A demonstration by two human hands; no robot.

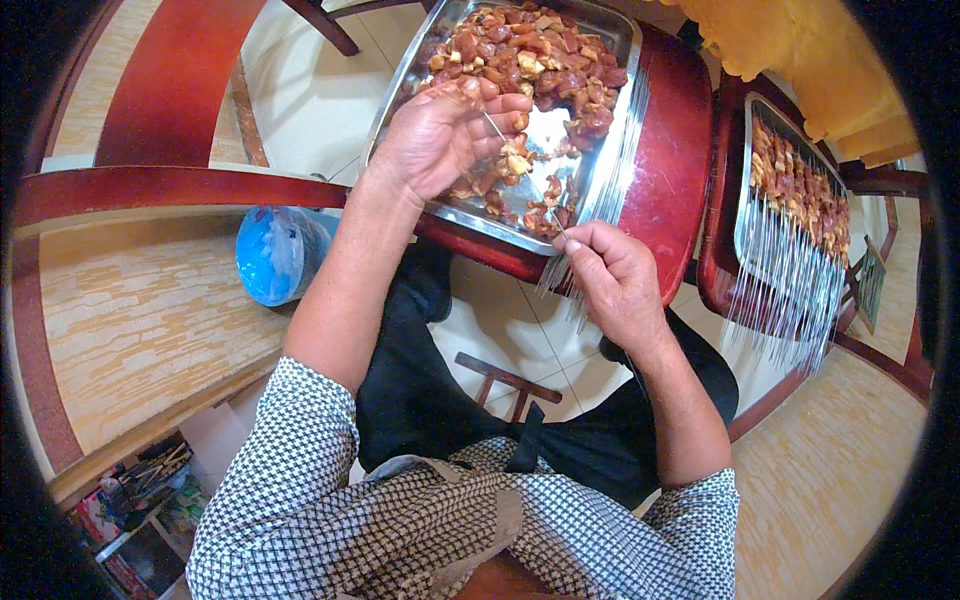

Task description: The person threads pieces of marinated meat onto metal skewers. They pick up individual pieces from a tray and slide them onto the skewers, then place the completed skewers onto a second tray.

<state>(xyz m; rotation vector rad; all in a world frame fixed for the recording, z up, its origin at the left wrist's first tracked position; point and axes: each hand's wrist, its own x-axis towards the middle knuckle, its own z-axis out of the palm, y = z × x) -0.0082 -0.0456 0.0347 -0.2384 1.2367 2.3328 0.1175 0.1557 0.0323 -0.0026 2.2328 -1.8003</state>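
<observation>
My right hand pinches the lower end of a thin metal skewer between thumb and fingers, at the tray's near edge. The skewer slants up and left toward my left hand, which is palm up with loosely curled, separated fingers around its upper end. I make out no piece firmly gripped there. Both hands are over a metal tray. A heap of marinated meat chunks fills its far part. Smaller meat pieces lie below my left fingers, partly hidden by them.
Bare metal skewers lie along the tray's right side, on a red stool. Farther right, a second tray holds several loaded meat skewers, their bare ends sticking out. A blue bucket stands left. Yellow cloth hangs at the upper right.
</observation>
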